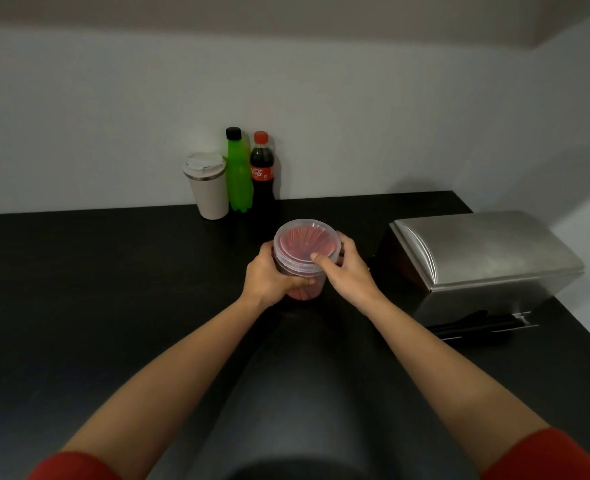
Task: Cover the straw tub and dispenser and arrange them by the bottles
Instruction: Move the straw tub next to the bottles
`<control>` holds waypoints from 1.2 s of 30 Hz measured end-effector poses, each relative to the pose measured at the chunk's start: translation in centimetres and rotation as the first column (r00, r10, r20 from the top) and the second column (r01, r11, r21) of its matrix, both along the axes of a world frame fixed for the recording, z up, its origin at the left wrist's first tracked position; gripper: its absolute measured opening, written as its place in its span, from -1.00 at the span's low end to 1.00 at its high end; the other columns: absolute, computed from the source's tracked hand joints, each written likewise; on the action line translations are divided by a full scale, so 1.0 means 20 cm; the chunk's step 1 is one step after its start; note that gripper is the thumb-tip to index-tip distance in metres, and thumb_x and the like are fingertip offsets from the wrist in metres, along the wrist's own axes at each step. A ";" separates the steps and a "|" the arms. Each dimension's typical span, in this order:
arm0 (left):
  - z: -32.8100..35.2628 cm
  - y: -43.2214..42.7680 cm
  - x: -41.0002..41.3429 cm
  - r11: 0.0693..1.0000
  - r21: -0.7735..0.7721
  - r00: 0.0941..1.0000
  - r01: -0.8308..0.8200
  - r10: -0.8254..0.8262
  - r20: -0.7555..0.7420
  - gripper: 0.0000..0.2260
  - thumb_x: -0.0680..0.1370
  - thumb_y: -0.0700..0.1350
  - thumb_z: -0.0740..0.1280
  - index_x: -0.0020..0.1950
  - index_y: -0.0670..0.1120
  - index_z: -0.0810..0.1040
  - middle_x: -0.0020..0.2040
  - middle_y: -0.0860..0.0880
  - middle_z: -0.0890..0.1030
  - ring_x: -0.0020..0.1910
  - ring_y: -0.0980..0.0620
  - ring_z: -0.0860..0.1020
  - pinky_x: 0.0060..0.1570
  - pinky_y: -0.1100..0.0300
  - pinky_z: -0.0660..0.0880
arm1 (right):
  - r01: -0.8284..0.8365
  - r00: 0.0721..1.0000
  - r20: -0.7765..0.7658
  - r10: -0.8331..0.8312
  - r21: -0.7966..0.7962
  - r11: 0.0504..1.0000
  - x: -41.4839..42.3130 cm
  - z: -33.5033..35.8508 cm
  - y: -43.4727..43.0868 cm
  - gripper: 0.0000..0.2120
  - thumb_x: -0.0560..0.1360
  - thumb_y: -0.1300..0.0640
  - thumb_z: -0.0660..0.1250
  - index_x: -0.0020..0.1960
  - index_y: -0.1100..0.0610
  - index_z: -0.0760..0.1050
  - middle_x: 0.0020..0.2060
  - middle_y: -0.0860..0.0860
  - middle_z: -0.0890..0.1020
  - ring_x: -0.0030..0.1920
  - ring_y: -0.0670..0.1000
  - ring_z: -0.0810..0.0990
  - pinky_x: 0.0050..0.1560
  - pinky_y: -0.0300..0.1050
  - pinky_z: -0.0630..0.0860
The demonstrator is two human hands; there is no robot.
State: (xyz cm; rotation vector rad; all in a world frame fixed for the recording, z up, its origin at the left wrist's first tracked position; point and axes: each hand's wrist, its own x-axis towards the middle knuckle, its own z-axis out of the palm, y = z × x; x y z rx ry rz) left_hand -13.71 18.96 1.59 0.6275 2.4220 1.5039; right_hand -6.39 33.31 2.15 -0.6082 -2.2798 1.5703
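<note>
A clear plastic straw tub [304,292] full of red straws stands on the black counter [96,289], mid-frame. Its clear lid [305,242] sits on top. My left hand [269,277] wraps the tub's left side. My right hand [347,271] holds the right rim, thumb pressing on the lid. The steel straw dispenser [484,258] stands to the right with its curved cover down. A green bottle [239,171] and a cola bottle [262,171] stand upright against the back wall, behind the tub.
A beige travel cup [207,185] with a lid stands left of the bottles. Dark straws lie in the dispenser's front tray [480,329]. The wall runs along the counter's back edge, and the counter ends just right of the dispenser.
</note>
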 end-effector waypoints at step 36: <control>0.03 0.58 -0.85 0.998 -0.039 0.998 -0.056 0.057 0.016 -0.30 0.25 -0.06 0.59 0.30 -0.19 0.40 0.20 -0.14 0.57 0.14 -0.08 0.54 -0.01 0.27 0.39 | 0.278 0.953 -0.093 -0.288 -0.105 0.955 -0.93 0.05 0.32 -0.40 0.40 0.16 0.38 0.41 0.10 0.30 0.30 0.13 0.44 0.29 0.10 0.45 0.34 0.07 0.39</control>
